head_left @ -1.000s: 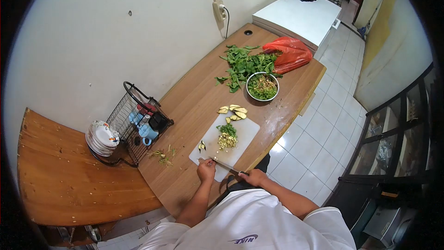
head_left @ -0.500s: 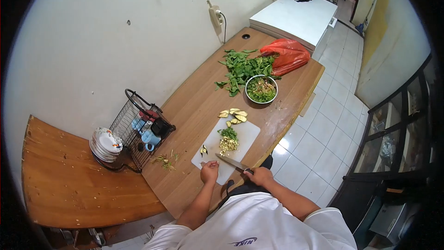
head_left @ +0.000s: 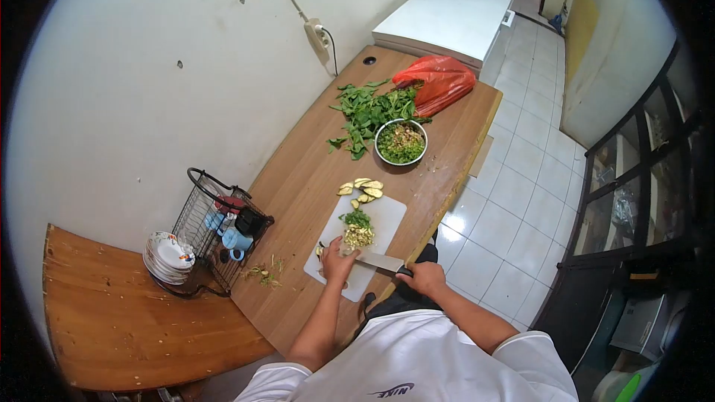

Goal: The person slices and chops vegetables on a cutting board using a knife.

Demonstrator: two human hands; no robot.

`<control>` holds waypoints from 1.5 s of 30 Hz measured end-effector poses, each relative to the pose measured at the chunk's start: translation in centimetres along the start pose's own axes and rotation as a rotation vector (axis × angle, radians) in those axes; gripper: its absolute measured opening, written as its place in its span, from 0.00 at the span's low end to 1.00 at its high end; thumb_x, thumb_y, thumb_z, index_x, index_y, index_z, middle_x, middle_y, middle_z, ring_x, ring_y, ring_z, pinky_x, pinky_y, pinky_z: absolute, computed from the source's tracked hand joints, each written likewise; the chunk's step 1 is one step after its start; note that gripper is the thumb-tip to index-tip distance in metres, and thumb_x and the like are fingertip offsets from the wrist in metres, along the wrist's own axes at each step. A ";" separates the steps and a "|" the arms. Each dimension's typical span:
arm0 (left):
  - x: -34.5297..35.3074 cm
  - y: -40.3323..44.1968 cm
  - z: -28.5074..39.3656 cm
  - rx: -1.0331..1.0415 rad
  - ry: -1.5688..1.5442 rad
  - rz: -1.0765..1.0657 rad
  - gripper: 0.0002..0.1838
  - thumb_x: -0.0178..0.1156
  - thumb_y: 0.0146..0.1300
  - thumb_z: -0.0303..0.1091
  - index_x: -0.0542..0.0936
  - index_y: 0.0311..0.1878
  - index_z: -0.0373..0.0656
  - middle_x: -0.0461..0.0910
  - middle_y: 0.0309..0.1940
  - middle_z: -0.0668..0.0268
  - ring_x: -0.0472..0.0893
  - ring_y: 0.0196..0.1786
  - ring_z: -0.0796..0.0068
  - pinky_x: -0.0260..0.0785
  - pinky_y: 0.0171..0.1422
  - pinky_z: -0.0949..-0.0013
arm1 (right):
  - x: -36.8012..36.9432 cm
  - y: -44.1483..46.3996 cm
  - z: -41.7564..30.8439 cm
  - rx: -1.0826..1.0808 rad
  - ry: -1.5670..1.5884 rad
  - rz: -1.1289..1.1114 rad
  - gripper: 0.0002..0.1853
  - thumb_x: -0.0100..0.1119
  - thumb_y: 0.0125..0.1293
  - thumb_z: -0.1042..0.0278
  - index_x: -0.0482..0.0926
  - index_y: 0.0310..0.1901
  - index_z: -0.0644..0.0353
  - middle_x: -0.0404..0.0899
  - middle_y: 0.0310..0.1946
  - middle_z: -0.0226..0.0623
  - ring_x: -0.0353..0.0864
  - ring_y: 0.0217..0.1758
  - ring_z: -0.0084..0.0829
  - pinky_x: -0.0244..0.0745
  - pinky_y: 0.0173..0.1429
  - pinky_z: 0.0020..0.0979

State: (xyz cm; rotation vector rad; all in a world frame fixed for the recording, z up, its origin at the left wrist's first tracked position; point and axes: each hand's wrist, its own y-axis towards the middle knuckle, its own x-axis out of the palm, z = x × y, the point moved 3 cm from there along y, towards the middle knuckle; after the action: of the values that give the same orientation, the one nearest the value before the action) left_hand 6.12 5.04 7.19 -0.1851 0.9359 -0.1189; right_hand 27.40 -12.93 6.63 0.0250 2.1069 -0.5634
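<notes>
My right hand (head_left: 427, 280) is closed round the black handle of a knife (head_left: 382, 261), whose broad blade points left over the white cutting board (head_left: 391, 216). At the blade's tip, my left hand (head_left: 339, 262) reaches over the board with its fingers bent; what they hold, if anything, is too small to tell. Chopped pale and green pieces (head_left: 359, 232) lie in a heap just beyond the blade. Sliced eggplant pieces (head_left: 369, 187) rest at the board's far edge. A small dark-and-pale piece is partly hidden beside my left fingers.
Farther back stand a metal bowl (head_left: 401, 141) of chopped greens, loose leaves (head_left: 365, 113) and a red plastic bag (head_left: 439, 83). On the left are a wire rack (head_left: 201, 212) with cups, stacked plates (head_left: 170, 257) and plant scraps (head_left: 264, 274).
My left hand has moved forward and come to the knife's tip. The knife now lies flatter, its broad side more visible. The whole view has shifted.
</notes>
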 end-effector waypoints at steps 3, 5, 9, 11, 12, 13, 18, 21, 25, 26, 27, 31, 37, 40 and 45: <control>0.5 1.0 -0.1 0.018 0.227 -0.098 0.44 0.80 0.42 0.52 0.77 0.67 0.61 0.75 0.61 0.60 0.70 0.69 0.54 0.66 0.72 0.54 | -0.4 -0.2 -0.1 -0.024 -0.019 0.005 0.31 0.52 0.65 0.25 0.87 0.44 0.46 0.87 0.31 0.43 0.88 0.38 0.47 0.82 0.41 0.48; 0.6 3.0 -1.4 0.045 0.182 -0.035 0.44 0.80 0.42 0.51 0.77 0.67 0.60 0.75 0.61 0.56 0.70 0.69 0.50 0.65 0.74 0.56 | -0.9 -0.8 0.1 -0.012 -0.016 -0.001 0.30 0.52 0.66 0.26 0.87 0.44 0.45 0.87 0.32 0.43 0.88 0.38 0.46 0.82 0.42 0.48; -0.3 4.4 -2.0 0.041 0.059 0.076 0.37 0.79 0.44 0.51 0.82 0.61 0.58 0.76 0.53 0.56 0.73 0.62 0.53 0.67 0.69 0.54 | -1.0 -1.3 0.8 0.012 0.009 -0.024 0.31 0.51 0.66 0.26 0.87 0.45 0.47 0.87 0.33 0.44 0.88 0.41 0.47 0.82 0.44 0.48; -0.8 4.3 -2.9 0.076 0.032 0.139 0.29 0.79 0.47 0.48 0.85 0.55 0.56 0.77 0.49 0.58 0.75 0.58 0.54 0.69 0.65 0.54 | -0.1 -1.0 1.0 0.005 0.063 -0.117 0.34 0.49 0.66 0.24 0.88 0.45 0.49 0.88 0.36 0.47 0.88 0.44 0.49 0.82 0.48 0.49; -0.9 4.1 -3.6 0.090 0.014 0.163 0.26 0.78 0.49 0.47 0.86 0.53 0.55 0.78 0.48 0.58 0.76 0.56 0.55 0.69 0.65 0.55 | 0.6 -0.6 0.9 0.000 0.062 -0.112 0.34 0.49 0.66 0.24 0.88 0.45 0.49 0.88 0.36 0.47 0.88 0.44 0.49 0.82 0.48 0.49; -0.8 4.0 -4.6 0.105 -0.004 0.185 0.22 0.77 0.51 0.45 0.87 0.50 0.54 0.78 0.47 0.58 0.77 0.55 0.55 0.69 0.65 0.55 | 1.7 0.0 0.5 -0.015 0.054 -0.187 0.35 0.48 0.66 0.24 0.88 0.46 0.49 0.88 0.38 0.48 0.87 0.46 0.50 0.82 0.50 0.49; 0.0 0.1 -8.0 -0.018 -0.169 0.206 0.16 0.75 0.53 0.41 0.89 0.45 0.51 0.79 0.43 0.57 0.78 0.52 0.56 0.70 0.62 0.56 | 3.6 1.4 -1.6 0.104 0.141 -0.329 0.38 0.45 0.67 0.23 0.88 0.48 0.52 0.87 0.43 0.53 0.86 0.51 0.54 0.80 0.55 0.49; 1.5 -2.4 -10.8 -0.024 -0.218 0.210 0.15 0.74 0.54 0.39 0.89 0.45 0.51 0.80 0.43 0.58 0.79 0.51 0.58 0.71 0.60 0.56 | 3.7 2.2 -1.1 0.142 0.218 -0.318 0.39 0.44 0.68 0.24 0.88 0.51 0.52 0.87 0.46 0.53 0.85 0.54 0.53 0.79 0.58 0.49; 1.0 -3.6 -11.2 -0.067 -0.187 0.241 0.13 0.73 0.53 0.37 0.89 0.44 0.52 0.82 0.44 0.61 0.81 0.50 0.61 0.73 0.57 0.58 | 2.2 1.4 -0.4 0.054 0.362 -0.287 0.42 0.44 0.67 0.22 0.88 0.47 0.58 0.87 0.42 0.56 0.85 0.51 0.55 0.79 0.58 0.47; 0.6 -3.2 -11.0 -0.083 -0.198 0.259 0.13 0.73 0.53 0.37 0.89 0.44 0.52 0.82 0.44 0.61 0.81 0.50 0.61 0.73 0.57 0.58 | 1.9 1.2 -0.3 0.058 0.383 -0.358 0.42 0.45 0.67 0.22 0.87 0.51 0.58 0.86 0.46 0.57 0.84 0.54 0.57 0.77 0.61 0.47; 0.2 -2.6 -11.1 -0.069 -0.178 0.270 0.14 0.74 0.53 0.38 0.89 0.44 0.53 0.83 0.43 0.62 0.81 0.51 0.60 0.73 0.57 0.58 | 2.0 1.0 -0.1 0.063 0.401 -0.429 0.43 0.45 0.67 0.22 0.86 0.55 0.58 0.85 0.49 0.58 0.82 0.57 0.58 0.75 0.64 0.48; -1.6 1.3 -10.4 -0.050 -0.089 0.297 0.17 0.75 0.53 0.41 0.88 0.47 0.54 0.83 0.43 0.66 0.81 0.53 0.60 0.72 0.59 0.57 | 3.6 1.7 1.1 0.073 0.300 -0.498 0.44 0.45 0.66 0.20 0.86 0.54 0.59 0.84 0.50 0.59 0.82 0.59 0.58 0.75 0.65 0.48; -4.6 4.8 -5.0 -0.114 0.168 0.256 0.17 0.76 0.52 0.47 0.88 0.46 0.60 0.81 0.50 0.71 0.75 0.64 0.61 0.67 0.65 0.51 | 0.9 2.6 0.1 0.109 0.225 -0.492 0.45 0.44 0.65 0.19 0.86 0.54 0.58 0.85 0.50 0.58 0.82 0.60 0.57 0.74 0.65 0.48; -3.9 6.0 -5.1 -0.085 0.245 0.231 0.13 0.76 0.51 0.47 0.90 0.41 0.62 0.81 0.51 0.72 0.74 0.63 0.63 0.64 0.67 0.49 | 0.9 3.4 0.1 0.115 0.217 -0.478 0.45 0.44 0.64 0.18 0.86 0.55 0.56 0.85 0.49 0.57 0.82 0.59 0.56 0.74 0.65 0.48; -1.8 5.4 -6.0 0.053 0.257 0.209 0.08 0.75 0.52 0.45 0.91 0.37 0.62 0.82 0.45 0.75 0.75 0.57 0.66 0.59 0.65 0.53 | 1.5 3.9 -0.3 0.119 0.213 -0.453 0.44 0.44 0.65 0.19 0.85 0.56 0.55 0.85 0.49 0.57 0.83 0.58 0.55 0.75 0.65 0.48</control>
State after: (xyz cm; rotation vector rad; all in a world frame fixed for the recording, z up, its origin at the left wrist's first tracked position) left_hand 0.35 10.01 4.01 -0.0218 1.2006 0.0271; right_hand 27.21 -9.62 4.12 -0.3469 2.2936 -0.9918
